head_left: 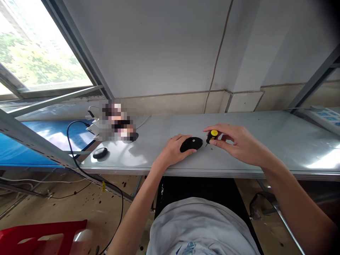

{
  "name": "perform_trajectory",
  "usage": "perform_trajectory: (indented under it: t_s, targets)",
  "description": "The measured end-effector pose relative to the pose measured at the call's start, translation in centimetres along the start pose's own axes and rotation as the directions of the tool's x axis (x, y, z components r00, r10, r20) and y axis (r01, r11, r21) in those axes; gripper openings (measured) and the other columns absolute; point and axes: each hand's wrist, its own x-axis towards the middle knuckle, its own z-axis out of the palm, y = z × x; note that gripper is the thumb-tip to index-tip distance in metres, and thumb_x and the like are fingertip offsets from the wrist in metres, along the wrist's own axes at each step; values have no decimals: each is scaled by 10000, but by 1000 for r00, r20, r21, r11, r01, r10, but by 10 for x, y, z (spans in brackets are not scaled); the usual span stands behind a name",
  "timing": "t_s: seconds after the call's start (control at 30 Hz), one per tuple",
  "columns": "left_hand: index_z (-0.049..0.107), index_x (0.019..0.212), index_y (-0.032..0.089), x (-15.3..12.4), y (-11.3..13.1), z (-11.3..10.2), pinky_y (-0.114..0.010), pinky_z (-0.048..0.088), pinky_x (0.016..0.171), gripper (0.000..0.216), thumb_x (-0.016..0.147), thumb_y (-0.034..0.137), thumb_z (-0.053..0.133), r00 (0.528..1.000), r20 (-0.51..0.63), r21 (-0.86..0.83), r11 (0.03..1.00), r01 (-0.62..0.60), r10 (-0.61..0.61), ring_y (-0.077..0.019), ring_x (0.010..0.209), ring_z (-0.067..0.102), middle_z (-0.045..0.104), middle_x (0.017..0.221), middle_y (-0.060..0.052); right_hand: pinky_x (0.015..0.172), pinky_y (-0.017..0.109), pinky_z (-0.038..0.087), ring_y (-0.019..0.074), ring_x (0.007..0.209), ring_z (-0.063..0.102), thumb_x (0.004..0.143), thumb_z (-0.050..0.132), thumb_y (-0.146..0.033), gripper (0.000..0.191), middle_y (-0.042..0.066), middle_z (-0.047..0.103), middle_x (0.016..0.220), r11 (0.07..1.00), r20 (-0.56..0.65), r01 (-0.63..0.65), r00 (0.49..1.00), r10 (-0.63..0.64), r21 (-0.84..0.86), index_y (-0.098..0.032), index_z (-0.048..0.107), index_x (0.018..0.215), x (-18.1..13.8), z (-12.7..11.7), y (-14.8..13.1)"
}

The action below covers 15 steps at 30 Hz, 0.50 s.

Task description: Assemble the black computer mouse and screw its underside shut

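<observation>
My left hand [174, 149] rests on the grey table [265, 141], fingers curled round the near side of a black computer mouse [191, 143] that lies upside down. My right hand [236, 141] pinches a short screwdriver with a yellow and black handle [213, 135]; it is held tilted, its tip pointing down just right of the mouse. A tiny speck, perhaps a screw [211, 148], lies on the table under the screwdriver.
A second black oval piece [100, 153] lies at the table's left end, near a blurred object [117, 122] with white cables. A black cable [79, 166] loops off the left edge. A red stool [39, 235] stands low left. Metal shelf struts cross both sides.
</observation>
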Motion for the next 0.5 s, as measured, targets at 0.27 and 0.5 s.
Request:
perform_trajectory:
  t_s: [0.27, 0.5]
  targets:
    - [599, 1346, 227, -1, 4, -2, -426, 482, 1045, 463, 975, 501, 640, 999, -38, 4, 1000, -10, 10, -277, 1190, 619, 668, 1265, -92, 677, 350, 523, 200, 807, 653, 971, 607, -555, 445, 23, 717, 1093, 998, 89, -54, 995, 50, 44, -377, 623, 1379, -4, -13, 1]
    - [619, 1338, 231, -1, 4, -2, -438, 485, 1044, 433, 986, 482, 631, 998, -65, 17, 1000, -16, 17, -280, 1188, 621, 684, 1253, -92, 639, 351, 517, 216, 830, 665, 968, 605, -552, 426, 36, 720, 1123, 1000, 94, -26, 995, 24, 17, -369, 641, 1351, -4, -16, 9]
